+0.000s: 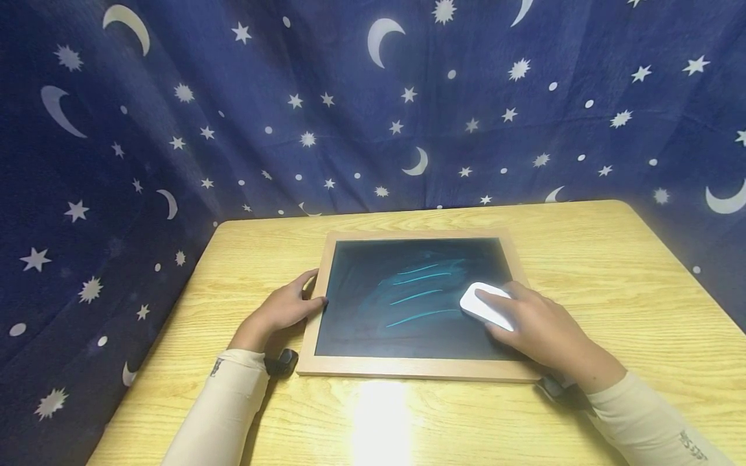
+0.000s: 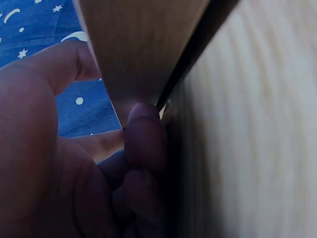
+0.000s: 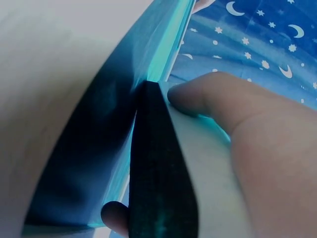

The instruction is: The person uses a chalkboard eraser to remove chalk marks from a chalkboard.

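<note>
- The board (image 1: 355,340) lies flat on the worktop, with a light wood frame (image 1: 408,367) all around its dark face.
- One white eraser (image 1: 482,312) is on the right part of the board, next to the end of the lowest line. Its black underside (image 3: 158,173) faces the board.
- The right hand (image 1: 536,327) is wrapped around the eraser, with a finger on top.
- The left hand (image 1: 285,307) holds the board's left side, thumb on the frame and other fingers tucked at the edge.
- Four blue lines (image 1: 416,297) show clearly near the middle of the board. They look like they have yet to be wiped.
- Faint blue smudges (image 1: 375,294) sit around the lines, so I think some rubbing is done. The job looks only part done: four lines and the smudges are left.
- Count: one board, one eraser, four clear lines, two hands, two pale sleeves (image 1: 218,414), and two small black boxes (image 1: 282,364) by the wrists, near the board's front corners.
- One worktop (image 1: 618,291) is under the board. Blue cloth (image 1: 350,123) with moons and stars hangs behind it.
</note>
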Available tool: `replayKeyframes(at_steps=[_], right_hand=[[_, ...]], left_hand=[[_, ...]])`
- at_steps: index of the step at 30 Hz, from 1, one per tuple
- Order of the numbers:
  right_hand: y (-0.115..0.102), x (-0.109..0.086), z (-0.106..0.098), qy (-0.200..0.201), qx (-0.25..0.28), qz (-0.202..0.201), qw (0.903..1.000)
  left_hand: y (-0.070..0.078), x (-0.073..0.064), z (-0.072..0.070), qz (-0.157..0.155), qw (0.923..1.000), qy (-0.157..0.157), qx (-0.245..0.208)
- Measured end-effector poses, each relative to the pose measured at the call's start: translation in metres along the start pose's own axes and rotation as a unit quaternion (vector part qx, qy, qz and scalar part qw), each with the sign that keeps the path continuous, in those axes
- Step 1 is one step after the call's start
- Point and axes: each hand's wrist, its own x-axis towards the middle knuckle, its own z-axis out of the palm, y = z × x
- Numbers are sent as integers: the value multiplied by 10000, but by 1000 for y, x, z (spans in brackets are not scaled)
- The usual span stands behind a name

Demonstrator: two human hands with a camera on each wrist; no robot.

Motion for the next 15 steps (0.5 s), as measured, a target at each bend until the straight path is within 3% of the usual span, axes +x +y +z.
replayKeyframes(at_steps=[7,15], right_hand=[[-2,-1,0,102,-104,-164,9998],[-3,0,1,171,-239,-240,9993]], left_hand=[[-2,1,2,24,10000,56,-12],[-1,2,2,209,9986,-130,-464]])
